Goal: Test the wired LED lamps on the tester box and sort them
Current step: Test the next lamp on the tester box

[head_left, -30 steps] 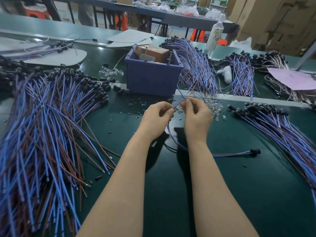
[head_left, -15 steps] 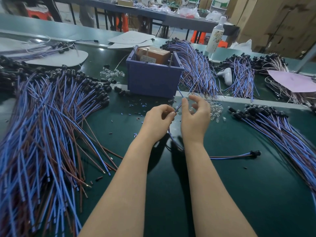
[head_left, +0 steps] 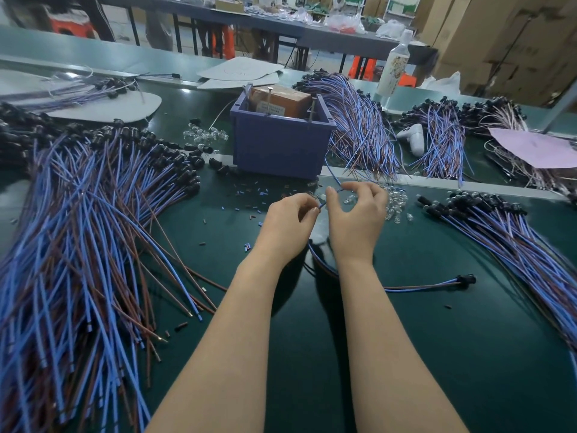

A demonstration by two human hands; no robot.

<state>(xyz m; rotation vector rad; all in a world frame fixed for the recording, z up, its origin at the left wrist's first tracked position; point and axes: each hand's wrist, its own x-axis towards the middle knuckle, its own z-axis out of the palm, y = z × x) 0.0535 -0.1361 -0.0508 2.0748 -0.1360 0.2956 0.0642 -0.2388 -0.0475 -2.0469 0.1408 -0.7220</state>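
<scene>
Left of the purple bin [head_left: 281, 148], across the green mat [head_left: 437, 354], we see a heap [head_left: 78, 245] of blue-and-brown leads. In front of the bin our left hand [head_left: 287, 225] pinches the lead end of one wired lamp [head_left: 415, 288], and our right hand [head_left: 356, 221] curls thumb and forefinger round its blue strand. Right of the bin lie its black head [head_left: 465, 279] and a second heap [head_left: 515, 242], with cartons [head_left: 505, 42] behind.

Table mat [head_left: 437, 354]: dark green, smooth, faint sheen. Wires [head_left: 78, 245]: blue and brown plastic sleeves, smooth, slightly glossy. Sockets [head_left: 175, 160]: black plastic. Bulbs [head_left: 395, 204]: clear, shiny. Bin [head_left: 281, 151]: purple-blue plastic, matt. Box [head_left: 281, 100] inside: brown cardboard. Pins [head_left: 269, 98]: bare metal. Sheet [head_left: 537, 148]: pink paper, matt.
</scene>
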